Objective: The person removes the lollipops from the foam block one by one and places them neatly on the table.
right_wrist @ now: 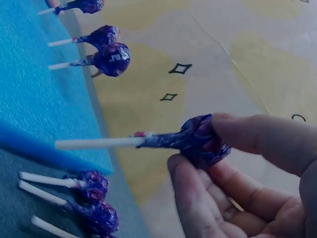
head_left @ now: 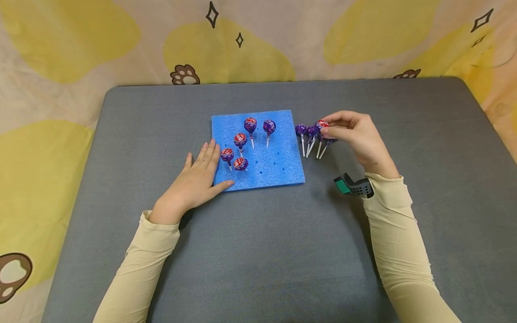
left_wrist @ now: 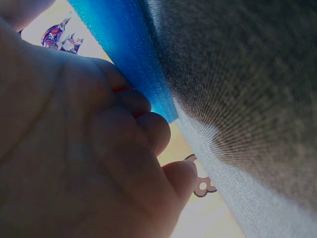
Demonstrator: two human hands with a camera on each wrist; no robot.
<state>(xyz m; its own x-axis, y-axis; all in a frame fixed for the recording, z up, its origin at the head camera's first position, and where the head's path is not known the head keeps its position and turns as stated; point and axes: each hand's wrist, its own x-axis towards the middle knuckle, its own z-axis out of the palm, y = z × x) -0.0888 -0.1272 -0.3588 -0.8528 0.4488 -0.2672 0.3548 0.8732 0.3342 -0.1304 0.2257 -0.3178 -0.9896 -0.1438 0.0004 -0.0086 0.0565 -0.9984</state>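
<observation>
My right hand [head_left: 355, 134] pinches a lollipop [right_wrist: 203, 141] by its purple-wrapped head between thumb and fingers, its white stick pointing toward the foam. Below it, several loose lollipops [head_left: 301, 130] lie on the table beside the foam's right edge. The blue foam board [head_left: 278, 172] carries several upright or leaning lollipops [head_left: 250, 125] with red and purple wrappers, stuck in by their sticks. On the board's left edge rests my left hand [head_left: 194, 181], fingers straight along the side and thumb on the front corner. Small holes dot the foam's right half.
A grey table [head_left: 258, 251] lies under everything. Behind it hangs a pale cloth [head_left: 307, 40] with yellow patches and paw prints. A black strap with a green piece [head_left: 351, 185] sits on my right wrist.
</observation>
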